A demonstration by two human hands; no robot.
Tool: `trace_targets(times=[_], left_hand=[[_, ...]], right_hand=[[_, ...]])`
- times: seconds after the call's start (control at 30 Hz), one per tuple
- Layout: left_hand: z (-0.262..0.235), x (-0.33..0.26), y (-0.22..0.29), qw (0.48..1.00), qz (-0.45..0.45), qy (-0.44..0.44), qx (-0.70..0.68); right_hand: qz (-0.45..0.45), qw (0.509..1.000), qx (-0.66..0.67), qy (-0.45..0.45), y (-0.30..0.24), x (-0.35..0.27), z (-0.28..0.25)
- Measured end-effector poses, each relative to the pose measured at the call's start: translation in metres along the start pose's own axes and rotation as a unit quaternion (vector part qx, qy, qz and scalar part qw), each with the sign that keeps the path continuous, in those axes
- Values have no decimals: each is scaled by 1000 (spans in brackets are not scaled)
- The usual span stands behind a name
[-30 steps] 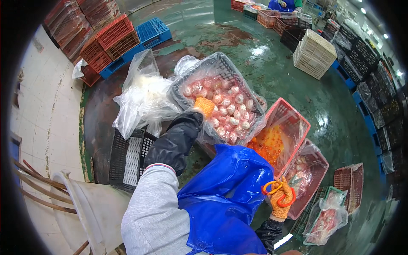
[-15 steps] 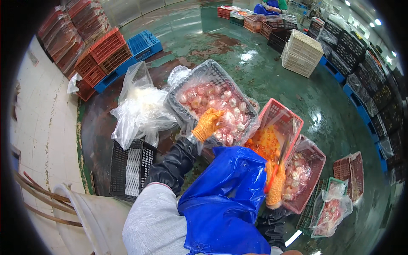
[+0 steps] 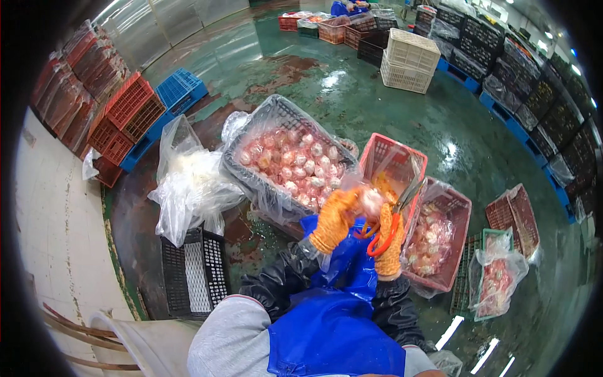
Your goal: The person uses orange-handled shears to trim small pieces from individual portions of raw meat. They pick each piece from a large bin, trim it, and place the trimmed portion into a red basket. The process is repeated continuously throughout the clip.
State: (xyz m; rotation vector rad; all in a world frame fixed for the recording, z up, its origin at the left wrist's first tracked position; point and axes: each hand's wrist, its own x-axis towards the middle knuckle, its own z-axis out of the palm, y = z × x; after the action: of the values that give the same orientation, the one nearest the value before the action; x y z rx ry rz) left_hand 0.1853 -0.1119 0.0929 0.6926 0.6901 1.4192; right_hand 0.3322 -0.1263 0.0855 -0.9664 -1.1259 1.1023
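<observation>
In front of my blue apron (image 3: 333,327) my left hand (image 3: 334,220), in an orange glove, is closed on a round plastic bundle (image 3: 372,201), pinkish white and blurred. My right hand (image 3: 390,251), gloved alike, grips scissors (image 3: 378,247) with red handles; their blades point up and to the right, beside the bundle. Just beyond my left hand, a lined black crate (image 3: 274,102) holds many similar pink and white bundles (image 3: 301,164). A red crate (image 3: 394,146) with orange, wet-looking contents (image 3: 383,183) stands past my right hand.
Right of the red crate, a dark red crate (image 3: 461,217) holds more bundles; a green crate (image 3: 471,270) lies beyond it. Clear plastic sheeting (image 3: 191,182) and a black crate (image 3: 173,276) are on my left. Cream crates (image 3: 408,60) stand ahead on the wet green floor (image 3: 301,75).
My left hand has left the black crate and moved right with a bundle in it. My right hand has come inward and up with the scissors, close to my left. The view has shifted.
</observation>
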Motion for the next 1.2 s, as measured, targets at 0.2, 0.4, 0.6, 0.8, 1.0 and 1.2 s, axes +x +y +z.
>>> trace_targets(times=[0.2, 0.4, 0.6, 0.8, 1.0, 1.2], left_hand=[[12, -10, -5, 937, 43, -41, 344], [27, -18, 5, 982, -119, -56, 134], [16, 4, 15, 975, -42, 196, 95], [12, 9, 5, 974, 20, 207, 87], [18, 2, -6, 974, 1, 190, 120], [13, 8, -14, 974, 36, 151, 166]], right_hand=[[133, 990, 45, 3, -22, 3, -3], [113, 988, 93, -43, -50, 5, 12], [51, 978, -179, -91, -26, -13, -2], [55, 940, -282, -185, -11, -23, 2], [145, 948, -211, -187, -31, -19, 8], [129, 946, -219, -201, -38, -4, 6]])
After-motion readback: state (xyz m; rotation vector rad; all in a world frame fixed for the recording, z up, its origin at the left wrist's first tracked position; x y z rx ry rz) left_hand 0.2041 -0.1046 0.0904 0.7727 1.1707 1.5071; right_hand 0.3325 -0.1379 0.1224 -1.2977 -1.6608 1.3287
